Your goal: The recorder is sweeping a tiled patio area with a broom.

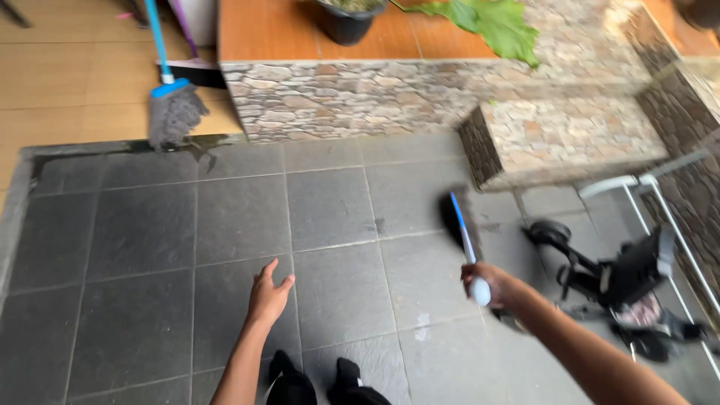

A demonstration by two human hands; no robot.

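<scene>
My right hand (491,286) grips the white end of a long blue-and-white handle (465,236) that runs away from me to a dark brush head (452,217) resting on the grey tiled floor (330,210). My left hand (270,295) hangs empty over the tiles, fingers loosely apart, touching nothing. The toes of my dark shoes (322,382) show at the bottom edge between my arms.
A blue-handled grey mop (174,109) leans at the back left by a stone-clad ledge (352,94) with a dark plant pot (346,21) and a green leaf (487,22). A stone step (570,139) and a folded stroller with a white frame (630,277) stand at the right.
</scene>
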